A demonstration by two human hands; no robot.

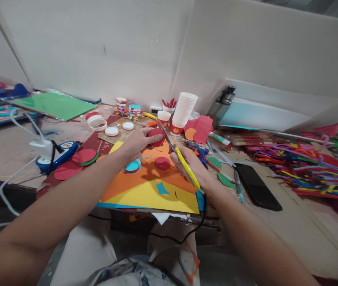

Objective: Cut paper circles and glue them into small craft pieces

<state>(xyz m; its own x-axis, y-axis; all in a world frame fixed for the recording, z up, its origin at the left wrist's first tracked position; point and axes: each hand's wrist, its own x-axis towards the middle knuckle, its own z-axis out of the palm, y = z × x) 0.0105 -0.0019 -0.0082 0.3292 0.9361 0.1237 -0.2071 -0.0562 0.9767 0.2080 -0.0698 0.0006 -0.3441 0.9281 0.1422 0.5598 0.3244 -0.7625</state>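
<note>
Pinched in my left hand [139,143] is a red paper circle [157,137], raised above the craft sheets. My right hand [187,161] grips yellow-handled scissors [188,169], whose blades point up and away beside the circle's right edge. Whether the blades touch the circle I cannot tell. Below both hands lie orange paper [127,186] and yellow paper [169,200]. A second red circle [162,163] rests on the orange sheet, near a lid with a blue inside [132,165]. Closer to me is a small blue scrap [162,188].
Behind my hands stands a tall stack of white paper cups [184,109]. White lids [111,131] lie to the left, near a blue glue gun [58,157] with cables. On the right are a black phone [257,186] and a pile of coloured pipe cleaners [315,167].
</note>
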